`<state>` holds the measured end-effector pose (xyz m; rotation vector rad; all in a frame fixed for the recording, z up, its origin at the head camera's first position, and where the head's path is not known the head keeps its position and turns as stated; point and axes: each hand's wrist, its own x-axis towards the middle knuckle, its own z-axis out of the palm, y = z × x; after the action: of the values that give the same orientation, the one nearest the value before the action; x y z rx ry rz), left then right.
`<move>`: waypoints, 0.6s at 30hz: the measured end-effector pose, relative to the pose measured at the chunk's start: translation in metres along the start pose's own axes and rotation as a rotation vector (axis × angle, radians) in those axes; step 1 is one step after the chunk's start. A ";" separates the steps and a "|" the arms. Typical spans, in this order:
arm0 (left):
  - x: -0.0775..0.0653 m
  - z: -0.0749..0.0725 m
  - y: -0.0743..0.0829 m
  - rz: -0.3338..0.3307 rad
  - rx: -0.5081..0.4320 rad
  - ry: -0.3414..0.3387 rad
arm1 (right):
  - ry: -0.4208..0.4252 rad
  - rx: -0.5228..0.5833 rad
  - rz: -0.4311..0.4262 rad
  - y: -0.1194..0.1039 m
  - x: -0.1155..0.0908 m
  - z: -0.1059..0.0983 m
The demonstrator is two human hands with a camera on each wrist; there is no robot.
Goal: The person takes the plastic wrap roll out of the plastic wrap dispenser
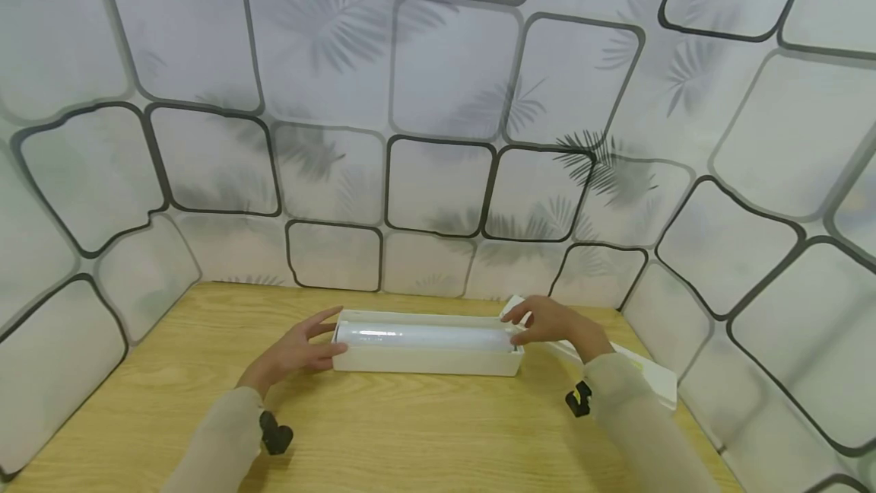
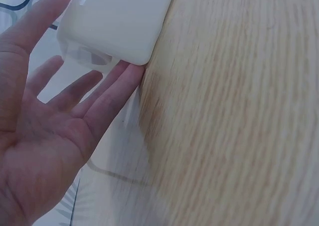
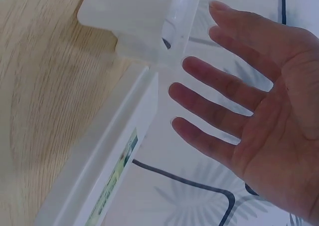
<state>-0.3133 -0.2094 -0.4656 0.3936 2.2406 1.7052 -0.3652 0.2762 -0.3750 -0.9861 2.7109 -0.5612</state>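
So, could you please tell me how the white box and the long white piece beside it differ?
The white box holds a shiny roll; the long white piece bears a printed label. The white box lies crosswise on the table; the long white piece slants, partly hidden by the right sleeve. Both are white and elongated.

The right sleeve [image 1: 639, 409] hides part of the white lid [image 1: 660, 383], whose label [image 3: 116, 175] is too blurred to read; both wrist views' top edges crop the white box [image 1: 427, 361]
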 end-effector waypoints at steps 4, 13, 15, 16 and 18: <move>0.000 0.001 0.002 -0.005 0.024 0.012 | -0.005 0.009 0.008 -0.008 0.006 0.004; 0.000 0.001 0.002 0.004 0.034 -0.004 | 0.005 -0.006 0.063 -0.018 0.017 0.011; 0.000 0.001 0.001 0.010 0.031 -0.008 | -0.001 0.004 0.083 -0.020 0.019 0.013; -0.001 0.001 0.000 0.014 0.030 -0.010 | -0.004 0.009 0.095 -0.021 0.020 0.013; 0.000 0.001 0.000 0.020 0.024 -0.016 | -0.010 0.020 0.107 -0.021 0.023 0.016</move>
<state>-0.3127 -0.2088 -0.4662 0.4347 2.2552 1.6810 -0.3656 0.2418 -0.3823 -0.8314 2.7235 -0.5610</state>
